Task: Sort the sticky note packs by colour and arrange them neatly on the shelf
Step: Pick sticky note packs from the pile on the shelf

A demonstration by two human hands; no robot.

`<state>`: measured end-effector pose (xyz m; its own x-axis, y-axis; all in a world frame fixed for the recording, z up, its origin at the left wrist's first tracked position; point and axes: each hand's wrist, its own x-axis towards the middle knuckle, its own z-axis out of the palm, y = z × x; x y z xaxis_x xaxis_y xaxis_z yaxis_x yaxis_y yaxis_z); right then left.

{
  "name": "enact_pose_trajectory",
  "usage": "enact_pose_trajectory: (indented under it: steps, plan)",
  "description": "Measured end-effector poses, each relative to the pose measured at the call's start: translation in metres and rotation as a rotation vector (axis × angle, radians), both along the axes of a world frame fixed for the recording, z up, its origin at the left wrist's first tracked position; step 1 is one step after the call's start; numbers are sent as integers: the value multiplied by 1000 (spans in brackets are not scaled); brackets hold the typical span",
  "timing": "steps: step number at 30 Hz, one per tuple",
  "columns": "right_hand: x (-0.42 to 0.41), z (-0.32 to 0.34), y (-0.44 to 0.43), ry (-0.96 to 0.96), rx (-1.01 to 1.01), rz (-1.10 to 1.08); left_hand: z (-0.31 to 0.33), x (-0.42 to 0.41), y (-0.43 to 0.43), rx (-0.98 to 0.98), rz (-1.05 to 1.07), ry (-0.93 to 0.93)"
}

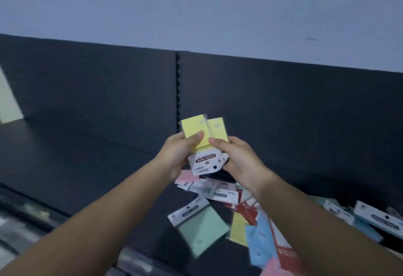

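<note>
Above the dark shelf I hold two yellow sticky note packs between both hands, white header cards pointing toward me. My left hand grips the left pack with the thumb on its face. My right hand pinches the second yellow pack, which sits behind and to the right of the first. Below the hands lies a loose pile of packs: a green one, a pink one, a yellow one, blue ones and red-carded ones.
The shelf's dark back panel has a vertical slotted post in the middle. More boxed packs lie at the right edge. A pale wall rises above. The shelf's front rail runs along the lower left.
</note>
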<state>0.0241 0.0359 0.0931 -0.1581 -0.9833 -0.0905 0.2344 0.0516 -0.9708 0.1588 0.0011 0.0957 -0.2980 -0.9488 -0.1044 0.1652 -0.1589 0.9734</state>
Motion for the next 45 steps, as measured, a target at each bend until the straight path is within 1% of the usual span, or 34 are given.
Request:
enact_pose_trajectory:
  steps: [2, 6, 9, 11, 14, 18, 21, 24, 27, 30, 36, 38, 40, 42, 45]
  plan:
    - [45, -6, -16, 11, 49, 79, -1, 54, -5, 12, 69, -59]
    - [160, -24, -48, 122, 140, 207, -13, 178, -7, 50, 250, -164]
    - [264, -38, -63, 167, 150, 319, -26, 279, -3, 106, 425, -165]
    - [330, -46, -69, 171, 139, 373, -34, 341, 0, 139, 502, -170]
    - [409, -55, -75, 170, 139, 432, -41, 414, 1, 177, 554, -200]
    - [480, -64, -92, 186, 149, 498, -48, 474, -11, 194, 545, -202]
    - [516, -70, -111, 187, 148, 510, -54, 502, -32, 202, 553, -204]
    - [546, -78, -140, 207, 155, 498, -64, 531, -63, 213, 612, -202]
    - [569, -86, -185, 272, 135, 443, -74, 562, -103, 235, 708, -172]
    - [588, -90, -243, 286, 128, 403, -75, 601, -156, 256, 772, -158]
    - [625, -82, -352, 271, 170, 357, -58, 667, -262, 281, 716, -208]
    - [638, -81, -381, 255, 190, 343, -56, 684, -295, 303, 728, -219]
    - [649, -86, -403, 230, 242, 331, -63, 698, -325, 351, 732, -237]
    - [661, -95, -422, 205, 285, 317, -74, 712, -355, 374, 700, -298]
    - [680, -111, -454, 227, 315, 290, -92, 734, -404, 341, 640, -395]
